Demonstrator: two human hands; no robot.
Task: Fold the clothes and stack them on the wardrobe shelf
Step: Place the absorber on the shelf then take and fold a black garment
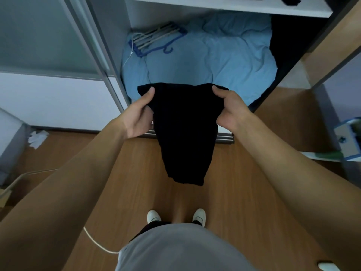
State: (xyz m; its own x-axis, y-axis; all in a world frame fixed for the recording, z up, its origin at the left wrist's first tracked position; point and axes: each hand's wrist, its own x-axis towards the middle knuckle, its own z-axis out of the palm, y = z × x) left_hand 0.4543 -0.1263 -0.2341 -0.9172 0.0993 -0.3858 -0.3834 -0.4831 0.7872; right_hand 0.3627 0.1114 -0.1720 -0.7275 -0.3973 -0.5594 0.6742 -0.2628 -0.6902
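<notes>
Nearest, at six o'clock, a grey shirt front and two white shoes (154, 216) on the wooden floor (136, 192), with a pale cable (95, 243) toward seven. Above these, near the centre, the black garment (185, 133), held up in the air and hanging free, wide on top and narrow below, touching neither floor nor wardrobe. At nine o'clock of it the left hand (139, 116), pinching the top left corner, thumb in front, other fingers curled behind the cloth. At three o'clock the right hand (232, 112), pinching the other top corner in the same way. Further, at twelve, blue bedding (214, 61) in the lower wardrobe space, with blue hangers (156, 38) on it at eleven. Farthest, along the top edge, the white wardrobe shelf (224, 6), with some dark clothes (289, 0) at one o'clock. Probably not yet fully folded. Likely risks: a corner slipping from such a light pinch and the cloth dropping; a crooked fold from uneven corners; disturbing the dark clothes when reaching up.
</notes>
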